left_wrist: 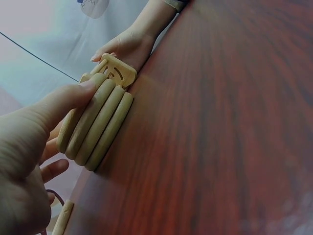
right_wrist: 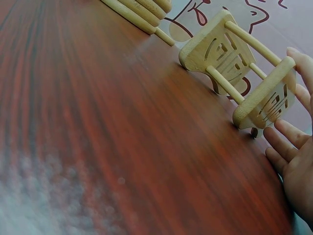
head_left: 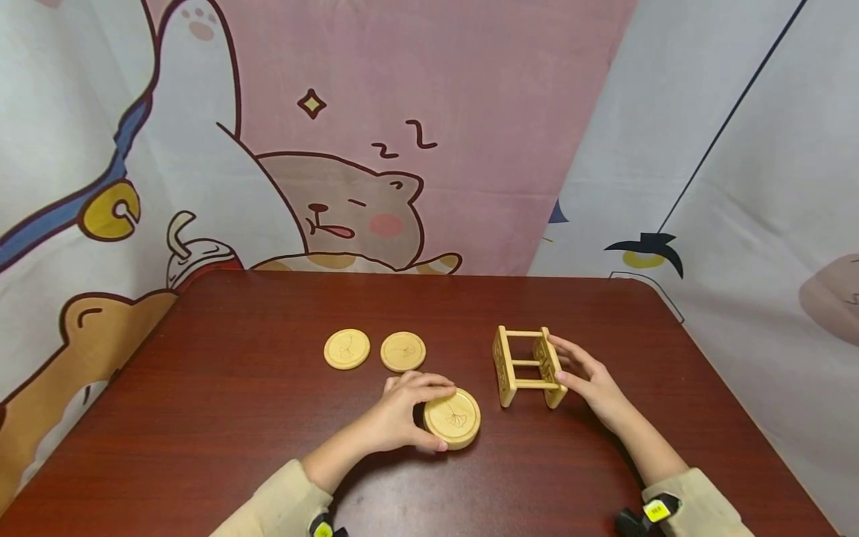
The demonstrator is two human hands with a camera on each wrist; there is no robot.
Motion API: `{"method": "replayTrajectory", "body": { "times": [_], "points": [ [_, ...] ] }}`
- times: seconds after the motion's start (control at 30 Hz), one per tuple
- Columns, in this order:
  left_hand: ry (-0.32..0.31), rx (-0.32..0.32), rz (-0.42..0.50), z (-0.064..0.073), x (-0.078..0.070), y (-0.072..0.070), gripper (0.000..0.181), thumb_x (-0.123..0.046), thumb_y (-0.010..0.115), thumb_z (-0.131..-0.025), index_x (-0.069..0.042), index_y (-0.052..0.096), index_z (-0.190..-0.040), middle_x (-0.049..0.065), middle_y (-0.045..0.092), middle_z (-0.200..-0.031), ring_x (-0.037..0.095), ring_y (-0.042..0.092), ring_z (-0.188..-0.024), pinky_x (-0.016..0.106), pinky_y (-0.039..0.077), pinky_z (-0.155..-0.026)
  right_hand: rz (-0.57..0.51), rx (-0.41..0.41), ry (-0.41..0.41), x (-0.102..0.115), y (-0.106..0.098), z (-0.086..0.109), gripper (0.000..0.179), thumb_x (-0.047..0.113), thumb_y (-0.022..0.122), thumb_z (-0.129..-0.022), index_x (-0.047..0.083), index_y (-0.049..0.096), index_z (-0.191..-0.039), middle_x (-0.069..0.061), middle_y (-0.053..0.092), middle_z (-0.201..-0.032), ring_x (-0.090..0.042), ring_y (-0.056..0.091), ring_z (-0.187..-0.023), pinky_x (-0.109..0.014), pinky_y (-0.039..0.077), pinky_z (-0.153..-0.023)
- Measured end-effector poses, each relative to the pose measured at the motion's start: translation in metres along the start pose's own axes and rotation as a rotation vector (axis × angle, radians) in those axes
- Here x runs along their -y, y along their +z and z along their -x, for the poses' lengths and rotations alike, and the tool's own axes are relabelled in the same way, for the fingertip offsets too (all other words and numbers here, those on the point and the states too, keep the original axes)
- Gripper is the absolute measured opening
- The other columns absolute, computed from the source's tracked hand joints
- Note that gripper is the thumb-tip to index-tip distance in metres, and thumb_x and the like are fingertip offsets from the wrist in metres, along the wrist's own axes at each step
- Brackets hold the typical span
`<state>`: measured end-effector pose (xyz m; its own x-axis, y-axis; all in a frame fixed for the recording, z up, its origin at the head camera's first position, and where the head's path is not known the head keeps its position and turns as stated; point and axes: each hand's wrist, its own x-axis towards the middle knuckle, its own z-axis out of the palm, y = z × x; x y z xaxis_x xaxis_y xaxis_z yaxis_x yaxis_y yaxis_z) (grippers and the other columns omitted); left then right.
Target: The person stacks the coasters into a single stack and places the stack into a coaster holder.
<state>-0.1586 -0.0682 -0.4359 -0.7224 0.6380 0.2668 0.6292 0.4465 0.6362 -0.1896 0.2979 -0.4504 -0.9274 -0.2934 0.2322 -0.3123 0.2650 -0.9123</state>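
In the head view my left hand (head_left: 399, 418) holds a stack of round wooden coasters (head_left: 452, 419) at the table's middle, thumb on the near side and fingers on the far side. Seen by the left wrist camera, the stack (left_wrist: 95, 125) has several discs, and the thumb lies against their rims. To the right stands a wooden coaster rack (head_left: 526, 363), two slotted side panels joined by rods. My right hand (head_left: 597, 384) touches its right panel, fingers fairly straight and spread in the right wrist view. Two single coasters, one left (head_left: 347, 349) and one right (head_left: 403, 351), lie flat behind the left hand.
All of it stands on a reddish-brown wooden table (head_left: 221, 418). Behind and beside the table hangs a cloth (head_left: 483, 134) printed with cartoon animals. Dark devices with yellow labels are strapped at both wrists.
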Motion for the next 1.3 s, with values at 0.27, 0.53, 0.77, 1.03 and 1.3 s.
{"method": "replayTrajectory", "body": {
  "times": [0.27, 0.53, 0.77, 1.03, 1.3],
  "points": [
    [0.017, -0.049, 0.026, -0.001, 0.002, -0.004, 0.076, -0.038, 0.088, -0.063, -0.012, 0.062, -0.129, -0.005, 0.054, -0.134, 0.017, 0.041, -0.124, 0.050, 0.021, -0.097, -0.005, -0.001, -0.001, -0.001, 0.000, 0.000, 0.054, 0.001, 0.054, -0.094, 0.005, 0.037, -0.146, -0.025, 0.043, -0.137, -0.012, 0.049, -0.117, -0.022, 0.044, -0.086],
    [-0.016, -0.115, 0.026, -0.001, 0.006, -0.014, 0.076, -0.038, 0.087, -0.064, -0.010, 0.060, -0.130, -0.005, 0.053, -0.133, 0.020, 0.041, -0.124, 0.050, 0.022, -0.093, 0.001, -0.002, 0.001, -0.001, 0.000, 0.000, 0.054, 0.002, 0.054, -0.094, 0.006, 0.038, -0.146, -0.024, 0.043, -0.138, -0.011, 0.048, -0.117, -0.023, 0.045, -0.086],
    [-0.053, -0.147, -0.007, -0.001, 0.011, -0.024, 0.075, -0.037, 0.087, -0.066, -0.012, 0.060, -0.131, -0.003, 0.052, -0.134, 0.023, 0.040, -0.125, 0.053, 0.022, -0.094, 0.003, -0.004, 0.003, -0.002, 0.000, 0.000, 0.054, 0.001, 0.054, -0.094, 0.006, 0.038, -0.146, -0.025, 0.043, -0.137, -0.011, 0.049, -0.116, -0.024, 0.045, -0.085],
    [-0.112, -0.228, -0.057, -0.001, 0.026, -0.040, 0.076, -0.034, 0.088, -0.064, -0.009, 0.061, -0.130, 0.002, 0.054, -0.134, 0.022, 0.043, -0.119, 0.048, 0.025, -0.089, 0.001, -0.001, 0.008, -0.001, 0.000, 0.000, 0.054, 0.002, 0.054, -0.094, 0.005, 0.038, -0.146, -0.025, 0.044, -0.136, -0.011, 0.049, -0.116, -0.024, 0.045, -0.085],
    [-0.149, -0.291, -0.068, 0.002, 0.039, -0.054, 0.075, -0.030, 0.089, -0.063, -0.008, 0.061, -0.129, 0.000, 0.054, -0.132, 0.024, 0.044, -0.120, 0.051, 0.025, -0.089, 0.003, -0.001, 0.009, 0.000, 0.000, 0.000, 0.055, 0.002, 0.055, -0.094, 0.006, 0.038, -0.146, -0.025, 0.044, -0.136, -0.011, 0.049, -0.116, -0.024, 0.045, -0.085]
  ]
}}
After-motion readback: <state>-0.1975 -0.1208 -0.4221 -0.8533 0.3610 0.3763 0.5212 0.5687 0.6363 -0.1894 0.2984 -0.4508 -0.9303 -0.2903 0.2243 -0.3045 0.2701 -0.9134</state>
